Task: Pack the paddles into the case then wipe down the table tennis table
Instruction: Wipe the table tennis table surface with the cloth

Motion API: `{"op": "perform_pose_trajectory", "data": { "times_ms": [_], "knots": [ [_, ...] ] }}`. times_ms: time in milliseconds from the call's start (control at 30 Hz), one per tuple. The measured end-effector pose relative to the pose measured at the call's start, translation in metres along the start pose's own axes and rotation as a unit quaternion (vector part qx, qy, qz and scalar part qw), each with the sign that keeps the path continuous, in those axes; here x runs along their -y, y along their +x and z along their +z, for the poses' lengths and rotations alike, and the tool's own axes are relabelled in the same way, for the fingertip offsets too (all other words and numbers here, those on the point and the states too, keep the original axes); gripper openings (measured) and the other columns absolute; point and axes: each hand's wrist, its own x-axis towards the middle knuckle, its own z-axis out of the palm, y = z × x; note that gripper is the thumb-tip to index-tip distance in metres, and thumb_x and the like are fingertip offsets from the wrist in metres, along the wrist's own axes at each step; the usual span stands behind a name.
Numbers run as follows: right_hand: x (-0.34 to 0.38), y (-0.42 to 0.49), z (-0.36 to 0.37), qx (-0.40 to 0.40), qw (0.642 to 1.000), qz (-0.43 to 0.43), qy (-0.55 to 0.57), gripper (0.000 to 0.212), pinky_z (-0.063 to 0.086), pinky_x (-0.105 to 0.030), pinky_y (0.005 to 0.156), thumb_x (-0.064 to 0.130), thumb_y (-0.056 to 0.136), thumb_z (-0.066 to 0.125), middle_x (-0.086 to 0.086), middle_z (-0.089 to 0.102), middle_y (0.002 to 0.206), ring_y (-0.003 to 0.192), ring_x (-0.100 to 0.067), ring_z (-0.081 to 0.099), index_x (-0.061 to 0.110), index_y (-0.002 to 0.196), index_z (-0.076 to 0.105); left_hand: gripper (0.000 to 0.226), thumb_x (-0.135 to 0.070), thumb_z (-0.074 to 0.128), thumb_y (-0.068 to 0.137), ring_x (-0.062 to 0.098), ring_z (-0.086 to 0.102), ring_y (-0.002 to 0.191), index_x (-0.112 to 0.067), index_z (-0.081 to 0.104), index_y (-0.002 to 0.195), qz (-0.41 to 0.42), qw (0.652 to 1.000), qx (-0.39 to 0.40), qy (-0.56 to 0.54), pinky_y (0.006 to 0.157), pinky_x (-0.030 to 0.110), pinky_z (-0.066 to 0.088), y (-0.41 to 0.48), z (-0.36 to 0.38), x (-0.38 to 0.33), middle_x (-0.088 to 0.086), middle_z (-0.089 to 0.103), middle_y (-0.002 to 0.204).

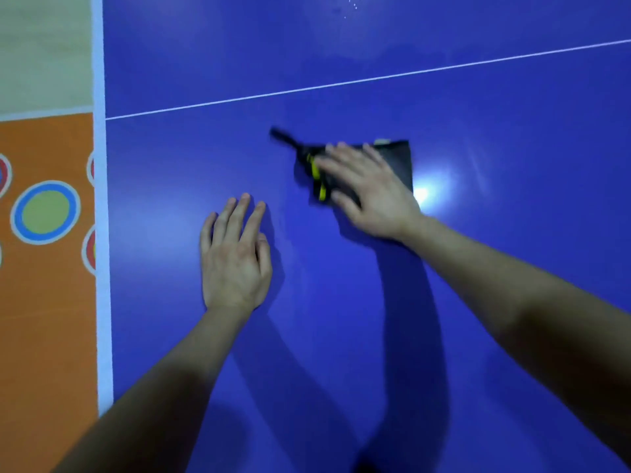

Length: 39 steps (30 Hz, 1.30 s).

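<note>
While the left hand (pixel 235 264) is laid palm down on the blue table tennis table (pixel 512 114), its fingers straight and close together with nothing held, the right hand (pixel 368 189) is pressed flat on a dark cloth (pixel 397 160) marked with yellow stripes. The right fingers are spread and extended over the cloth rather than curled round it. The cloth is seen lying on the tabletop just beyond and to the right of the left hand, apart from it, and is blurred, so its make cannot be told. A thin white line (pixel 341 84) is seen beyond the cloth, a white edge band (pixel 102 233) at the left, and an orange floor (pixel 44 336) with coloured circles beside it.
</note>
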Motion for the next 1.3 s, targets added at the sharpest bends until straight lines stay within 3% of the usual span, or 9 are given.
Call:
{"op": "perform_pose_trajectory", "data": {
  "times_ms": [67,200,400,533,767,967,1167,1233,1300],
  "knots": [
    [-0.008,0.038,0.0,-0.034,0.996,0.083,-0.013,0.064,0.013,-0.052,0.136,0.037,0.106,0.048,0.001,0.035,0.176,0.165,-0.02,0.027,0.034,0.169,0.036,0.051,-0.024,0.038,0.107,0.024,0.032,0.159,-0.018,0.051,0.157,0.001,1.0,-0.005,-0.003,0.128,0.052,0.024,0.0,0.0,-0.001,0.004,0.042,0.168],
    [0.035,-0.003,0.01,-0.061,0.993,0.094,-0.031,0.065,0.012,-0.053,0.136,0.033,0.107,0.048,-0.003,0.033,0.177,0.166,-0.022,0.024,0.03,0.17,0.034,0.049,-0.025,0.041,0.108,0.024,0.036,0.157,-0.018,0.052,0.155,0.0,0.999,-0.027,-0.019,0.127,0.053,0.026,-0.001,0.0,-0.001,0.004,0.046,0.166],
    [0.169,-0.229,0.015,0.084,0.992,-0.089,0.015,0.061,0.017,-0.062,0.133,0.037,0.112,0.052,-0.006,0.018,0.182,0.169,-0.026,0.011,0.03,0.17,0.037,0.021,-0.016,0.056,0.103,0.034,0.06,0.123,-0.012,0.068,0.119,0.023,0.994,-0.07,-0.08,0.109,0.048,0.044,-0.008,-0.008,0.0,0.008,0.065,0.127],
    [0.15,-0.23,0.009,0.12,0.971,-0.202,0.032,0.058,0.02,-0.059,0.134,0.037,0.112,0.055,-0.002,0.023,0.181,0.169,-0.022,0.017,0.032,0.168,0.041,0.017,-0.013,0.057,0.102,0.033,0.059,0.113,-0.012,0.068,0.115,0.042,0.995,-0.041,-0.075,0.104,0.047,0.045,-0.049,-0.026,-0.005,0.007,0.064,0.119],
    [0.102,-0.071,0.019,-0.005,0.995,0.098,-0.022,0.066,0.011,-0.051,0.136,0.044,0.107,0.05,0.003,0.03,0.178,0.167,-0.017,0.021,0.037,0.17,0.032,0.026,-0.008,0.059,0.102,0.033,0.057,0.121,-0.008,0.065,0.128,-0.01,0.998,0.01,-0.069,0.107,0.05,0.044,-0.191,-0.055,-0.004,0.008,0.062,0.131],
    [0.173,-0.183,0.031,-0.028,0.995,0.094,-0.024,0.067,0.012,-0.055,0.135,0.04,0.107,0.05,-0.004,0.026,0.18,0.168,-0.022,0.018,0.031,0.171,0.032,0.033,-0.014,0.059,0.104,0.035,0.055,0.131,-0.006,0.063,0.135,-0.012,0.999,0.031,-0.042,0.112,0.052,0.042,-0.278,-0.063,-0.021,0.01,0.06,0.139],
    [0.228,-0.373,0.02,0.079,0.993,-0.086,0.017,0.066,0.014,-0.055,0.136,0.035,0.11,0.054,-0.002,0.017,0.182,0.17,-0.021,0.009,0.033,0.172,0.03,0.041,-0.026,0.05,0.109,0.039,0.049,0.142,-0.008,0.061,0.144,-0.017,0.998,0.048,-0.04,0.119,0.056,0.036,-0.33,-0.061,-0.058,0.014,0.053,0.153],
    [0.176,-0.377,0.009,0.061,0.997,-0.044,-0.005,0.067,0.016,-0.054,0.136,0.033,0.108,0.06,-0.002,0.022,0.181,0.169,-0.021,0.015,0.031,0.17,0.035,0.045,-0.029,0.049,0.109,0.039,0.04,0.151,-0.009,0.058,0.149,-0.011,0.998,0.057,-0.031,0.125,0.058,0.03,-0.338,-0.056,-0.061,0.017,0.045,0.162],
    [0.113,-0.365,-0.008,-0.004,0.994,0.104,-0.027,0.069,0.016,-0.054,0.135,0.032,0.107,0.064,-0.002,0.029,0.179,0.167,-0.022,0.022,0.032,0.17,0.036,0.048,-0.032,0.048,0.108,0.037,0.035,0.155,-0.011,0.057,0.151,-0.013,0.998,0.054,-0.026,0.128,0.058,0.026,-0.341,-0.053,-0.061,0.017,0.041,0.164]
  ]
}}
